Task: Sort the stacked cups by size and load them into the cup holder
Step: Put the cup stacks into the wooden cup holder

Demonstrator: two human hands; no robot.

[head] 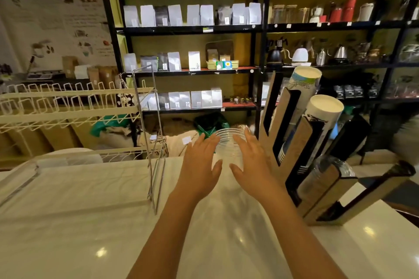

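- Standing upright on the white counter [68,222], near its far edge: a stack of clear plastic cups [229,149], long axis vertical, rims up.
- Flanking that stack, left hand [200,165] on one side and right hand [255,163] on the other, palms turned inward, fingers spread and extended.
- Not clenched on anything; fingertips at the stack's sides, but contact hard to confirm through the clear plastic (reads as an open cradle, not yet a grasp).
- Just to the right of the stack, near the right hand: the cardboard cup holder [285,133], its slots slanting up and away.
- Already loaded in the rear slots: a tall stack of printed paper cups [305,81] and a second white paper stack [326,108] in front of it.
- In a nearer, lower slot, something clear and ribbed [335,165], probably more plastic cups (too blurred to be sure).
- Nearest slot [385,183] apparently vacant.
- Judged next: closing both palms on the stack, tipping its axis from vertical to match a slot's slant, then carrying it right; right hand the nearer to the holder.
- Off to the left, well apart: a wire rack [74,106] with an upright metal frame, no part in the job.
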